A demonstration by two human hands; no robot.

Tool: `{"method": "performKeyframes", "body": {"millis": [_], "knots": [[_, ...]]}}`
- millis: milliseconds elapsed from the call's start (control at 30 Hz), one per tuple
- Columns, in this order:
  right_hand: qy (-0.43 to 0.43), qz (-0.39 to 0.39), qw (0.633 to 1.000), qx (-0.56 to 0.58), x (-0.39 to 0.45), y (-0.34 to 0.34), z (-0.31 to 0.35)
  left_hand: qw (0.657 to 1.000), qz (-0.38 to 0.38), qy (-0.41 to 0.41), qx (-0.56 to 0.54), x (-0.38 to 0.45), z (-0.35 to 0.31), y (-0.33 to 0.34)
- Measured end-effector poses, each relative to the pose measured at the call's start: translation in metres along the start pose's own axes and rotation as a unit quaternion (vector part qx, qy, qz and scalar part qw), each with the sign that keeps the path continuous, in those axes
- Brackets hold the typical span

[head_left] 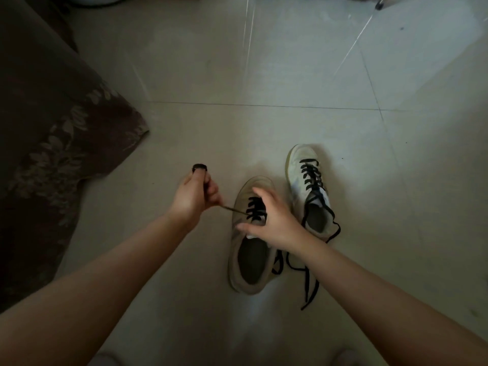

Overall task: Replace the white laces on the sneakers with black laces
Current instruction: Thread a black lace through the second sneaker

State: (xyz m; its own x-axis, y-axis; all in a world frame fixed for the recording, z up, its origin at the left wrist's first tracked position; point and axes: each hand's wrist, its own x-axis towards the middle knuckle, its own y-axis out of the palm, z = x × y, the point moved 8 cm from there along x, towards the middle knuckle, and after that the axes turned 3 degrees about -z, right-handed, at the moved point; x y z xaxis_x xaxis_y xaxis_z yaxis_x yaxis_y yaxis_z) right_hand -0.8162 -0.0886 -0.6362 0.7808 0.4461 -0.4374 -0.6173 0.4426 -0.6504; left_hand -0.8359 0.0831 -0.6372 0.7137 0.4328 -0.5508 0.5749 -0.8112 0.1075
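Left hand (196,192) pinches a black lace (235,210), right hand (274,217) spread on sneaker (244,233); pale tiled floor (290,75)

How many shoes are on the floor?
2. One sneaker lies under the right hand, while the left hand pulls its black lace. The other sneaker sits just right of it.

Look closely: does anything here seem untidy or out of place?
Only the loose black lace ends trailing untied across the tiled floor beside the nearer sneaker. Nothing looks spilled or damaged.
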Motion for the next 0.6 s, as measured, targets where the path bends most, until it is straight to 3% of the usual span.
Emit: {"method": "performKeyframes", "body": {"millis": [67,100,167,200,267,333,500,567,600], "knots": [[-0.003,-0.013,1.000,-0.025,0.002,-0.003,-0.006,0.977,-0.032,0.101,0.185,0.008,-0.016,-0.017],[-0.002,-0.016,0.999,-0.032,0.002,-0.004,-0.010,0.931,-0.061,0.165,0.319,0.012,-0.028,-0.028],[-0.005,-0.021,1.000,-0.001,0.001,-0.004,-0.017,0.797,-0.125,0.239,0.541,0.014,-0.044,-0.047],[-0.010,-0.025,0.999,0.018,0.000,-0.004,-0.019,0.757,-0.142,0.259,0.582,0.016,-0.049,-0.053],[-0.016,-0.030,0.999,0.028,0.000,-0.005,-0.019,0.725,-0.150,0.246,0.625,0.020,-0.048,-0.063],[-0.024,-0.041,0.999,0.000,0.001,-0.011,-0.018,0.731,-0.130,0.208,0.637,0.025,-0.039,-0.066],[-0.116,-0.125,0.984,-0.041,-0.004,-0.033,0.013,0.906,0.086,0.132,0.393,0.013,-0.019,-0.020],[-0.133,-0.096,0.986,-0.021,-0.003,-0.027,0.024,0.938,0.177,0.053,0.293,-0.003,-0.012,0.006],[-0.136,-0.077,0.988,-0.017,-0.002,-0.023,0.028,0.937,0.221,0.040,0.269,-0.012,-0.011,0.019]]}}
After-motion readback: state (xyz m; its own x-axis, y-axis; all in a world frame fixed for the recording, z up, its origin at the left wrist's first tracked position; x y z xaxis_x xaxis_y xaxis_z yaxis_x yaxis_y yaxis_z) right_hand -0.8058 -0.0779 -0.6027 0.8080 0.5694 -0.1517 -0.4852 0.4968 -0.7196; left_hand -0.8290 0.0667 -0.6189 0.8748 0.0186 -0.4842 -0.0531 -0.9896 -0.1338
